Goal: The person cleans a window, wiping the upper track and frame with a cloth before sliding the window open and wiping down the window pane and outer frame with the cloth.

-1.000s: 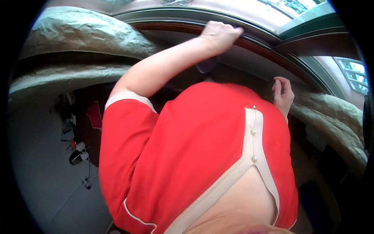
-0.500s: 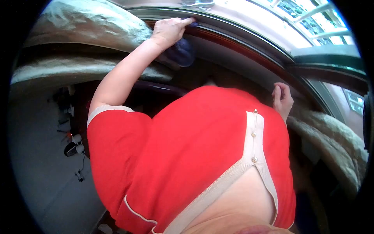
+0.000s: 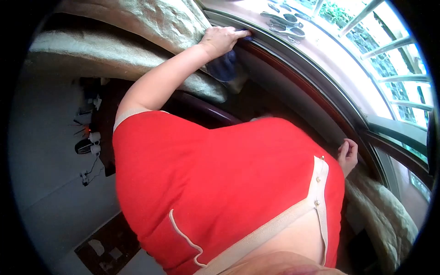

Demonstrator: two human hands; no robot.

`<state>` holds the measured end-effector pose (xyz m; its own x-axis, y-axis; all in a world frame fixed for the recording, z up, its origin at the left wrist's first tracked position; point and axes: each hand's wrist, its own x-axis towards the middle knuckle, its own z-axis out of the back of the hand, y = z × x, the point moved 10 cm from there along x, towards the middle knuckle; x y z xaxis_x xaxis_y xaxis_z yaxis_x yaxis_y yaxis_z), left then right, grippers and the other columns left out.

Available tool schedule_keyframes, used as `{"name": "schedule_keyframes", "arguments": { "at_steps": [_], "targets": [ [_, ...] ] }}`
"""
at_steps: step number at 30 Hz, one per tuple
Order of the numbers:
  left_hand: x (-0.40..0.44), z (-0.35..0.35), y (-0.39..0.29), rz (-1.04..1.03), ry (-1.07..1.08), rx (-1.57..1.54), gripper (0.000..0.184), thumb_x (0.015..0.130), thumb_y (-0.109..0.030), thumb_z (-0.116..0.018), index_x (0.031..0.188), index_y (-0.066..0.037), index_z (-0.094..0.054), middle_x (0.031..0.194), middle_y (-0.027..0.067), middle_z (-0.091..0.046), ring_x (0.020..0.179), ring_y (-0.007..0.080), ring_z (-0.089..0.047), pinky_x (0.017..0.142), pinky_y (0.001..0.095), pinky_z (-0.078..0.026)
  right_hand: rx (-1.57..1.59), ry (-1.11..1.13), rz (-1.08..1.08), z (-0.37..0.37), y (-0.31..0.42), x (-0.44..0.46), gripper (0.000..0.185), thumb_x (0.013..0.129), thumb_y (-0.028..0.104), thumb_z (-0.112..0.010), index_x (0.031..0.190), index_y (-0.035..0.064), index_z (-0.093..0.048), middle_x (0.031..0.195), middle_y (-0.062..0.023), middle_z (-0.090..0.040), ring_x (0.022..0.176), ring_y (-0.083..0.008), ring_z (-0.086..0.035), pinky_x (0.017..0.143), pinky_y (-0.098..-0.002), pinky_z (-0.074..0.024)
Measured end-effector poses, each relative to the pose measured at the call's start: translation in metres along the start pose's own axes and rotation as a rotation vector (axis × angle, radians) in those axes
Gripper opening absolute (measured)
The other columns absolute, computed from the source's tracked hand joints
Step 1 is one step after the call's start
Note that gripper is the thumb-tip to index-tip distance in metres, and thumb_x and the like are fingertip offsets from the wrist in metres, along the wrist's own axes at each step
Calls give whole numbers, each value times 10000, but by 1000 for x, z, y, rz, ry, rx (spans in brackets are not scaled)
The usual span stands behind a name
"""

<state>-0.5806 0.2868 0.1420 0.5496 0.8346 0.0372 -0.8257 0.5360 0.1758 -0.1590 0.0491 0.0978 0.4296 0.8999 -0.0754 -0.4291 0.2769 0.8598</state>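
My left hand (image 3: 222,40) is closed on a dark blue cloth (image 3: 223,66) at the window's lower frame, with its fingertips pressed onto the track. The cloth hangs below the hand, against the dark wooden edge. My right hand (image 3: 348,156) is held out at the right, near the window frame (image 3: 316,89). Its fingers are loosely bent and a little apart, and no object shows in them.
Beige curtains (image 3: 160,20) hang at the upper left, close to my left arm, and another curtain (image 3: 382,215) hangs at the right. Several dark utensils like spoons (image 3: 291,30) lie on the outer sill, before metal window bars (image 3: 396,46).
My view has shifted, bringing more of the sill and its utensils into sight. My left hand with the cloth appears farther right in view. My right hand appears lower, its fingers still bent.
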Motion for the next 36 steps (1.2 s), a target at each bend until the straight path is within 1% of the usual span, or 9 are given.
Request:
{"name": "schedule_keyframes", "arguments": {
  "at_steps": [5,10,12,16,19,22,26,34,36],
  "targets": [
    [-2,-5,34,63,18,89,410,882,-179,-494,1223,-399,-546,852,48,-653,733,248,-668,610,399,-550,-3,25,-1,0,-5,1,111,935,100,-531,970,18,-597,694,13,-523,635,-50,-480,582,-199,-385],
    [-8,-8,45,64,-36,93,432,867,-175,-518,1231,-408,-538,827,37,-639,718,249,-661,592,385,-549,21,27,22,1,-8,-3,112,938,98,-526,982,18,-589,698,8,-518,635,-52,-475,582,-201,-383],
    [-9,-8,52,43,-84,117,465,836,-179,-559,1252,-383,-519,814,38,-612,670,271,-638,555,401,-539,15,18,16,8,-8,-6,112,938,97,-524,981,17,-590,697,7,-518,635,-53,-475,582,-202,-384],
    [-11,-1,60,42,-118,145,450,837,-181,-563,1238,-381,-527,819,31,-614,668,268,-639,554,395,-538,25,-17,-7,22,-25,-9,111,939,92,-522,977,18,-596,701,3,-523,634,-56,-474,583,-207,-391],
    [-11,-7,67,85,-85,111,439,862,-175,-522,1218,-431,-537,819,31,-628,701,262,-655,591,391,-549,5,-30,-7,26,-20,-14,110,940,93,-525,981,18,-595,710,9,-524,637,-55,-473,582,-205,-390],
    [-14,-9,79,82,-66,134,429,840,-188,-560,1219,-387,-536,833,24,-620,686,270,-644,566,401,-539,2,-32,-16,28,-22,-17,113,941,98,-527,984,18,-594,717,12,-522,640,-56,-475,584,-206,-389],
    [-16,-17,101,106,-34,130,423,876,-175,-502,1213,-428,-532,841,30,-643,709,274,-658,601,400,-550,12,-43,3,28,-17,-18,120,943,106,-524,983,17,-593,716,6,-519,650,-62,-480,589,-213,-395],
    [-27,-29,135,200,31,167,442,859,-161,-515,1220,-416,-538,856,47,-662,720,282,-659,623,409,-547,-8,-60,-45,36,-24,-16,126,941,109,-523,981,11,-592,714,-3,-522,653,-73,-487,600,-217,-403],
    [-24,-24,134,165,-14,163,444,857,-159,-514,1220,-413,-540,839,52,-664,710,284,-659,617,411,-545,14,-64,-57,41,-30,-15,127,940,109,-524,980,9,-592,722,-6,-525,657,-74,-488,604,-217,-404]
  ]
}}
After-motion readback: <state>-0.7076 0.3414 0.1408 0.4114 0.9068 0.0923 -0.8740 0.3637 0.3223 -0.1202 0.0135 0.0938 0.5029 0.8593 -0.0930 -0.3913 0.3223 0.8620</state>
